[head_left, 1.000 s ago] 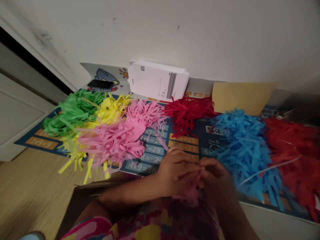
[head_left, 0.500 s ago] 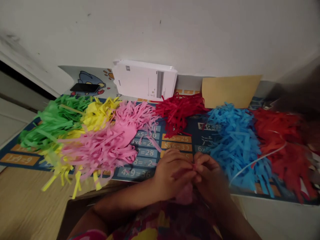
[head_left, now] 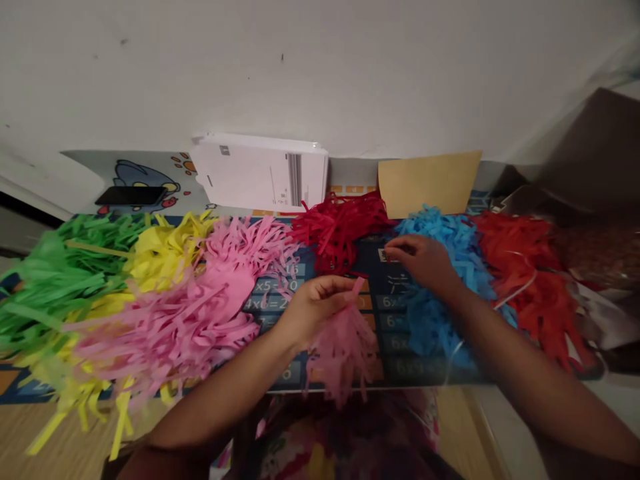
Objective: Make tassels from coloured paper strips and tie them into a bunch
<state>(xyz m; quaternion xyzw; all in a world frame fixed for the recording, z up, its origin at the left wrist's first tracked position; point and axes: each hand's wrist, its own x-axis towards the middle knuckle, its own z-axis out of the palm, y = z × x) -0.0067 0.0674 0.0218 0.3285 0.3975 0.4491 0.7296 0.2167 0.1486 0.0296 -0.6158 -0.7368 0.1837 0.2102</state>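
Observation:
My left hand (head_left: 314, 303) is closed on the top of a bunch of pink paper strips (head_left: 343, 347), which hangs down over the blue multiplication mat (head_left: 370, 313). My right hand (head_left: 420, 260) reaches forward onto the mat between the dark red strip pile (head_left: 337, 230) and the blue strip pile (head_left: 445, 280). Its thumb and fingers are pinched together near a small white label on the mat. What they hold, if anything, is too small to make out.
Piles of green strips (head_left: 60, 280), yellow strips (head_left: 160, 250) and pink strips (head_left: 200, 307) lie at the left, red strips (head_left: 530, 273) at the right. A white paper pack (head_left: 260, 173), a tan card (head_left: 430, 180) and a black phone (head_left: 131, 195) sit by the wall.
My hands were together near my body on the pink bunch. Now they are apart: the left keeps the bunch, the right has reached forward to the mat by the blue pile.

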